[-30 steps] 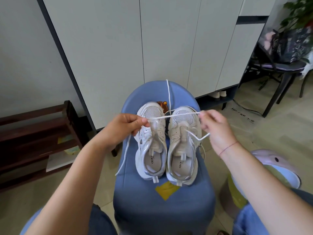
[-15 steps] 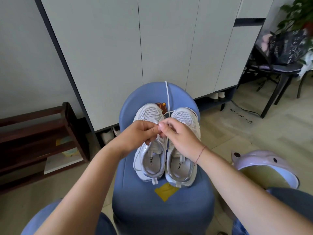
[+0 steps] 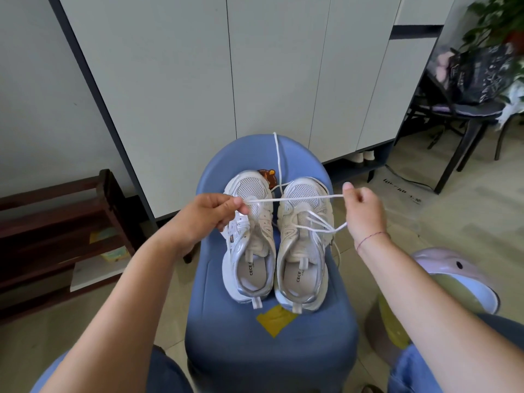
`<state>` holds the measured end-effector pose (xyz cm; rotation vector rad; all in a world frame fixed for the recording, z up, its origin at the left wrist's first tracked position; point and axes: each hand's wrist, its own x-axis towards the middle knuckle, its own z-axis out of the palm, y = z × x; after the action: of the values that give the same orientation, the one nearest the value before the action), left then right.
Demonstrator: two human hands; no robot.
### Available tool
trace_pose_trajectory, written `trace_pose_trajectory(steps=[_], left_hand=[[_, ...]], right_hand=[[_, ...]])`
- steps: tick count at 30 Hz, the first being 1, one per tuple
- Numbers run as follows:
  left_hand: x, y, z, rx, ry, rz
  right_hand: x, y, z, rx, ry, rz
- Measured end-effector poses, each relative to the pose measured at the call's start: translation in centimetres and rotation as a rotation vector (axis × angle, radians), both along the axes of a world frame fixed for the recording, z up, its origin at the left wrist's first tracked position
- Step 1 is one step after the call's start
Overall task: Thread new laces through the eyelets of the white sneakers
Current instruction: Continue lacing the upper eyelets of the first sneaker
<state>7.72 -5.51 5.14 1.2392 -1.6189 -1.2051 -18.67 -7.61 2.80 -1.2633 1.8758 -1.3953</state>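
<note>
Two white sneakers stand side by side on a blue stool point(image 3: 337, 330), toes pointing away from me. The left sneaker point(image 3: 249, 236) has no lace in its eyelets. Loose loops of white lace lie over the tongue of the right sneaker point(image 3: 303, 242). A white lace point(image 3: 295, 198) is stretched taut above both toes. My left hand point(image 3: 209, 214) pinches its left end, and my right hand point(image 3: 364, 208) pinches its right end, with slack trailing down to the right sneaker. Another strand runs up over the stool's far edge.
White cupboard doors point(image 3: 198, 66) rise right behind the stool. A dark wooden rack point(image 3: 56, 222) stands at the left. At the right are a black chair point(image 3: 465, 114) with a bag and a pale lidded bin point(image 3: 453, 282). My knees show at the bottom.
Half a second ago both hands met over the sneakers' tongues. They have since drawn apart sideways, pulling the lace taut between them.
</note>
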Motion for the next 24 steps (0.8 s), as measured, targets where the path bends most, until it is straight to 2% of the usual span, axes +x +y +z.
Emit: trace_pose_trajectory(steps=[2,3,5,7,8,13,18,24], left_hand=[[-0.7,0.1,-0.1,0.001,-0.031,-0.038],[-1.3,0.3,-0.2,0.002,-0.052,-0.065],[-2.7,0.7,-0.1,-0.004,-0.086,-0.124],[-3.8,1.1,0.0,-0.013,-0.084,-0.168],[-4.1,1.2,0.0,-0.017,-0.081,-0.18],[-4.4,1.5,-0.3,0.041,-0.137,-0.238],[-3.7,0.8,-0.8,0.034,-0.145,-0.145],[-5.9,0.8,-1.3,0.0,-0.059,-0.079]], right_hand=[[0.4,0.2,-0.2,-0.027,0.203,0.046],[1.2,0.5,0.0,-0.101,0.255,0.145],[3.2,1.7,0.6,-0.182,0.234,0.437],[5.1,3.0,1.2,-0.074,0.195,0.692],[5.6,3.4,1.0,-0.044,0.204,0.742],[4.3,3.7,0.2,-0.141,0.272,0.632],[0.3,3.5,-0.3,-0.101,0.226,0.395],[0.9,3.2,-0.5,-0.058,0.152,0.39]])
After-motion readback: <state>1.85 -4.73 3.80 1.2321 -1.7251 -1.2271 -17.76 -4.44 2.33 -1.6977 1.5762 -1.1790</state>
